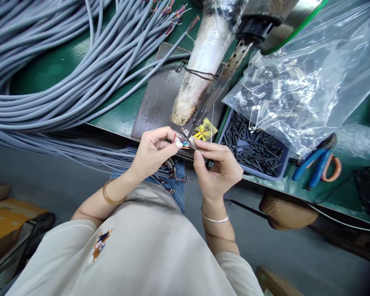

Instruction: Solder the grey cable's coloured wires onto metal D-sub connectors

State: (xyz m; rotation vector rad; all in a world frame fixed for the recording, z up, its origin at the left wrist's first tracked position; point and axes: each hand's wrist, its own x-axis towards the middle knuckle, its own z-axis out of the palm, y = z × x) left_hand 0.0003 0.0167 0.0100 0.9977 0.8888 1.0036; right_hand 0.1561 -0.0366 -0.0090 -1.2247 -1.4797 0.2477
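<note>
My left hand (156, 150) is closed, pinching thin coloured wires (185, 144) at the stripped end of a cable. A small white piece shows at its thumb tip. Between the thumb and fingers of my right hand (217, 168) is a metal multi-pin connector (189, 140), its pins beside the wires. Just above the connector is the tip of a soldering iron (216, 88), which points down from a stand. Whether the tip touches the pins I cannot tell. A yellow sponge-like piece (208, 128) lies behind my right fingertips.
Many grey cables (80, 90) cover the bench's left side. A wrapped white roll (197, 70) lies by the iron. Right of my hands stand a blue tray (277, 174) of short black tubes, a plastic bag (296, 90) of metal parts and pliers (317, 166). Wired connectors (172, 168) hang over my lap.
</note>
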